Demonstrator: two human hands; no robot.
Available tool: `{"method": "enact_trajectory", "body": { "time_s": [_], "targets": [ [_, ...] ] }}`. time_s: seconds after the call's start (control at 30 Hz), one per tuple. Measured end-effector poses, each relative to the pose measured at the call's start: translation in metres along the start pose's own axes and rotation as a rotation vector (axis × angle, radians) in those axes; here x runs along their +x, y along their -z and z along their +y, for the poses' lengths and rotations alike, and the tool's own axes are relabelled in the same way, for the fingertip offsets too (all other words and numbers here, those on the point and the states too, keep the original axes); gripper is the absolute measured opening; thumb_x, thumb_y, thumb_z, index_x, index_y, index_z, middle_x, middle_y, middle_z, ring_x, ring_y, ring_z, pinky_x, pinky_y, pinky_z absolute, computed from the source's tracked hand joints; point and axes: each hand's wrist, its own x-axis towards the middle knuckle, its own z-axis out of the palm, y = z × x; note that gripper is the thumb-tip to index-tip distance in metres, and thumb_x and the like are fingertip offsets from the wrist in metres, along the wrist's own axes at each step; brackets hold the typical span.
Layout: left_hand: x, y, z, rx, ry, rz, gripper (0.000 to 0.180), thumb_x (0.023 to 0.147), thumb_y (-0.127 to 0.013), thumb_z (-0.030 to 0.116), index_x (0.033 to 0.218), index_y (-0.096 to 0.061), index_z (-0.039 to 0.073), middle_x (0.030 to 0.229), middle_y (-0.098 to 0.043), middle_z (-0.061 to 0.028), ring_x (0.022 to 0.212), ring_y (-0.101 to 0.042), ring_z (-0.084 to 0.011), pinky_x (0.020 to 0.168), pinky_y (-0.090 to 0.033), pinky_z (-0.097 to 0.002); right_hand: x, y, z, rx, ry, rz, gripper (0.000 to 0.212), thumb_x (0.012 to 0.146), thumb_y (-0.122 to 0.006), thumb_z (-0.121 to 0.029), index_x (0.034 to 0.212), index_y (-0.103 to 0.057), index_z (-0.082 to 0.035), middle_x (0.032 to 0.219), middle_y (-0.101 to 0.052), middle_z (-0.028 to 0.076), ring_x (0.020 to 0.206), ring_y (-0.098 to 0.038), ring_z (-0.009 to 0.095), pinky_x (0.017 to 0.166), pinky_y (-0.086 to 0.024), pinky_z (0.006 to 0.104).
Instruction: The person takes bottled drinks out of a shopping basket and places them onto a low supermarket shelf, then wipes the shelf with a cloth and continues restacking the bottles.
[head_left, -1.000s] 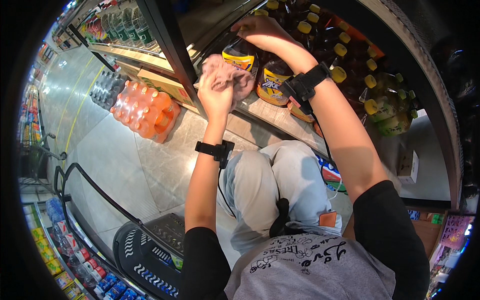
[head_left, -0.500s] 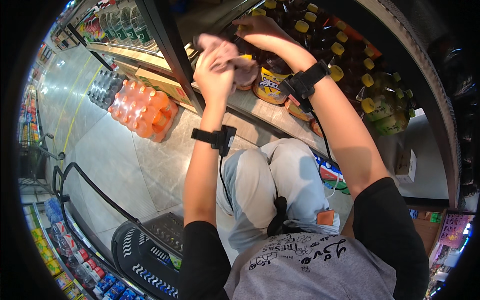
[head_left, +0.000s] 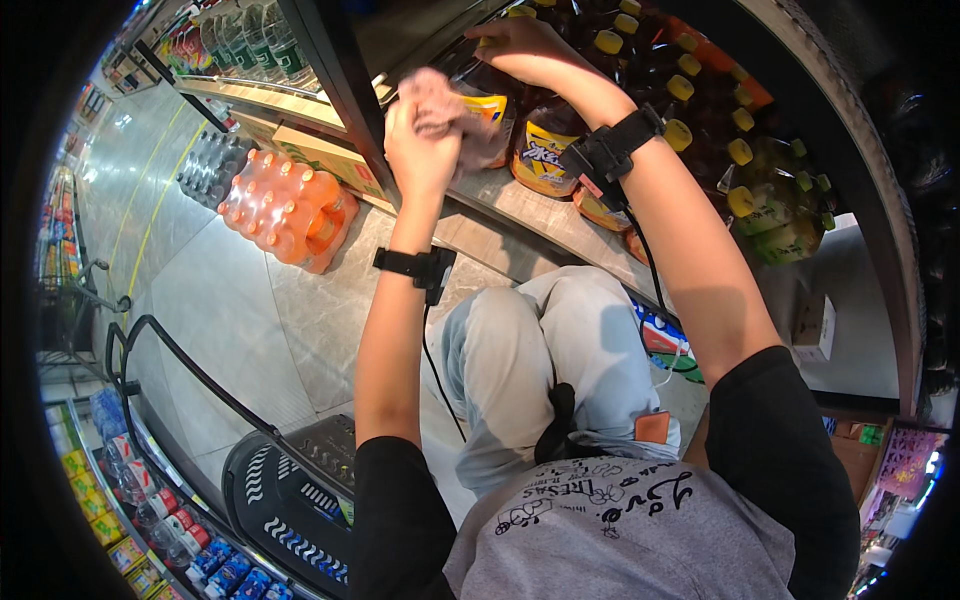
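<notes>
My left hand (head_left: 418, 155) grips a crumpled pinkish-brown cloth (head_left: 432, 98), blurred by motion, beside the front row of bottles on the shelf. My right hand (head_left: 525, 52) reaches over that row, its fingers closed around the yellow cap (head_left: 487, 42) of a dark drink bottle. Most of this bottle's body is hidden behind the cloth and in shadow. Just right of the cloth stands another large dark bottle (head_left: 545, 160) with a yellow and orange label. Black straps with small boxes circle both my wrists.
More yellow-capped bottles (head_left: 680, 88) crowd the shelf (head_left: 510, 205), with green ones (head_left: 785, 215) at right. A dark upright post (head_left: 350, 90) stands left of my hand. Orange drink packs (head_left: 285, 210) sit on the floor, and a black basket (head_left: 290, 500) with a long handle is at lower left.
My left hand and the cloth have shifted slightly left, and the cloth is bunched differently. My right hand stays at the bottle cap, nearly unmoved.
</notes>
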Motion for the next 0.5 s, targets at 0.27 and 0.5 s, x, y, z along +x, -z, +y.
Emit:
{"method": "enact_trajectory", "body": {
  "time_s": [0.27, 0.5],
  "targets": [
    [-0.019, -0.006, 0.022, 0.205, -0.290, -0.105, 0.035, 0.053, -0.069, 0.005, 0.085, -0.056, 0.008, 0.094, -0.048, -0.0105, 0.085, -0.052, -0.0280, 0.072, -0.044, -0.0323, 0.028, -0.010, 0.032, 0.113, 0.138, -0.003, 0.026, 0.067, -0.057, -0.013, 0.092, -0.064, -0.007, 0.082, -0.063, 0.014, 0.078, -0.061, 0.024, 0.068, -0.046, 0.0302],
    [-0.024, 0.028, 0.007, 0.296, -0.247, -0.538, 0.035, 0.055, -0.060, 0.000, 0.088, -0.058, 0.012, 0.087, -0.050, -0.0110, 0.085, -0.052, -0.0314, 0.068, -0.047, -0.0362, 0.022, -0.020, 0.029, 0.070, 0.136, 0.037, 0.030, 0.068, -0.058, -0.015, 0.096, -0.063, -0.007, 0.083, -0.063, 0.014, 0.080, -0.061, 0.022, 0.071, -0.046, 0.0298]
  ]
}}
